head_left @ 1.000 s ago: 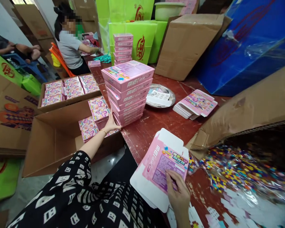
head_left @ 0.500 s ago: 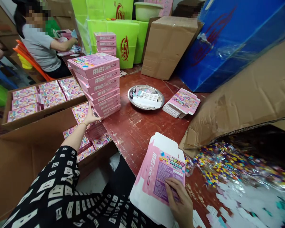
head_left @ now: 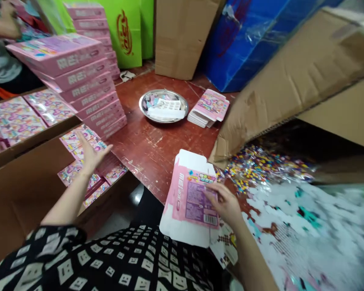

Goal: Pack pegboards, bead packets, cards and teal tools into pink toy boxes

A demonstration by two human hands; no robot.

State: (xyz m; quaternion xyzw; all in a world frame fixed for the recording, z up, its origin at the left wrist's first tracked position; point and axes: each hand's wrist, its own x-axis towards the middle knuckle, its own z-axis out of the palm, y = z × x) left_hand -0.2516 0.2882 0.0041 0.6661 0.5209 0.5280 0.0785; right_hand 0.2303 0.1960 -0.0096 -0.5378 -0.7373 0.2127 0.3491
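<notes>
My right hand rests on a flattened pink carton at the near edge of the red-brown table, fingers curled over its right side. My left hand hangs open in the air, fingers spread, above a brown cardboard box that holds pink packets. It is just below and in front of a leaning stack of pink boxes on the table's left side, clear of it.
A metal dish with white sheets sits mid-table beside a pile of flat pink cartons. A large open cardboard box at right spills clear bags of coloured pieces. Another person's arm works at far left.
My left hand has come off the foot of the pink box stack and drawn back, open. The view has swung right and down. My right hand slid up along the flat carton.
</notes>
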